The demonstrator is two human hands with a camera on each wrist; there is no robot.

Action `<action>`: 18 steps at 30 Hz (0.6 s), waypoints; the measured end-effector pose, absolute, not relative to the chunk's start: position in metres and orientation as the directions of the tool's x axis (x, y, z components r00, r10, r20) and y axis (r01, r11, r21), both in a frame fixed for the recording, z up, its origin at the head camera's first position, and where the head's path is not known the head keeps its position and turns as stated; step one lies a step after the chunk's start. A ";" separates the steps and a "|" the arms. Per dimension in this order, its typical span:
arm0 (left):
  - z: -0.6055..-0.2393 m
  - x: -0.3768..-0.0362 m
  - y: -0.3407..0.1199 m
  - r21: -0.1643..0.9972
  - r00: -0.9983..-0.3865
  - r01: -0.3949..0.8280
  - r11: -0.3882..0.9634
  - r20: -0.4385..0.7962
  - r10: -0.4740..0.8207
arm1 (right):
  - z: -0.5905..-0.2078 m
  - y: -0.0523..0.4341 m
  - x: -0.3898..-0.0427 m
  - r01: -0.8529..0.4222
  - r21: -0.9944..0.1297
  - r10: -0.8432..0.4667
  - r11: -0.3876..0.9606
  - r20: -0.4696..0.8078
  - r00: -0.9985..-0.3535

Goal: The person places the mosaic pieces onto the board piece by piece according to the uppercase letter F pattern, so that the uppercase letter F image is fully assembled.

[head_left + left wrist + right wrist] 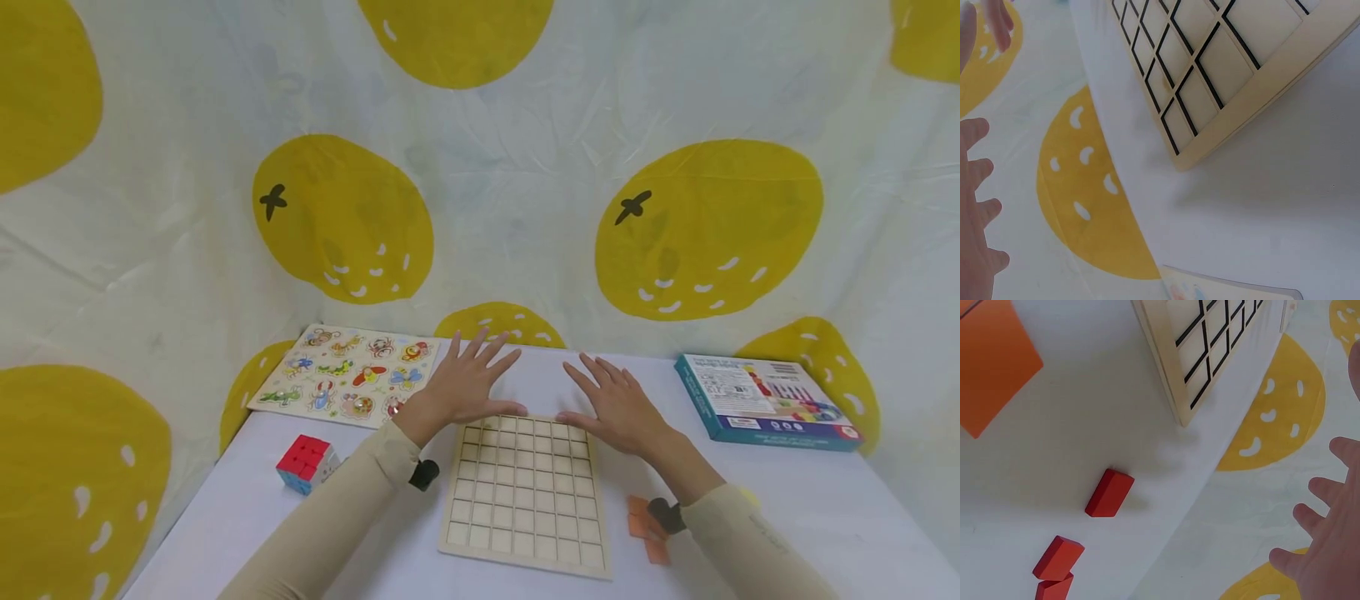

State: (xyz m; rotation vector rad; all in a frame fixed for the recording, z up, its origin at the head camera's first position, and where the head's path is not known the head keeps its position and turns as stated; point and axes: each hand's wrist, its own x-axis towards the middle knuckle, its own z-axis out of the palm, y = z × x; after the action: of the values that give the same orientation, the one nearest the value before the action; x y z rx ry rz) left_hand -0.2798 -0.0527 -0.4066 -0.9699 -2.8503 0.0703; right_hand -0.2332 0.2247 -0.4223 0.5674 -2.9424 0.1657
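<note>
A pale wooden grid board of square cells lies flat on the table, between the forearms. My left hand is held over its far left corner with fingers spread and nothing in them. Mirroring it at the far right corner, my right hand also has spread fingers and holds nothing. Whether either thumb touches the board I cannot tell. Orange square pieces lie right of the board, partly behind the right wrist strap. Small red blocks show in the right wrist view; the right arm hides them from the head view.
A red-topped puzzle cube stands left of the left forearm. Behind it lies a picture board with insects. At the back right rests a flat teal-edged box. A lemon-print cloth hangs behind the table.
</note>
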 end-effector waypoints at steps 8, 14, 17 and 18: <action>-0.407 -0.278 -0.054 -0.088 -0.781 0.607 0.790 0.118 0.614 | -0.423 0.235 -0.234 -0.386 -0.117 -0.370 0.915 0.137 -0.919; -0.406 -0.274 -0.057 -0.054 -0.781 0.614 0.787 0.105 0.616 | -0.423 0.254 -0.231 -0.331 -0.175 -0.335 0.927 0.006 -0.942; -0.407 -0.271 -0.061 -0.034 -0.785 0.612 0.790 0.096 0.612 | -0.424 0.262 -0.228 -0.269 -0.230 -0.297 0.935 -0.098 -0.950; -0.407 -0.270 -0.062 -0.026 -0.787 0.610 0.792 0.094 0.610 | -0.425 0.264 -0.228 -0.256 -0.238 -0.290 0.937 -0.119 -0.950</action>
State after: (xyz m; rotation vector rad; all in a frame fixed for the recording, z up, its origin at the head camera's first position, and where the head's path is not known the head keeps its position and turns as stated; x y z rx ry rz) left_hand -0.2699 -0.0618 -0.4071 -0.9834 -2.8812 -0.0091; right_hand -0.2278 0.2639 -0.4250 0.4598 -3.2414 0.3647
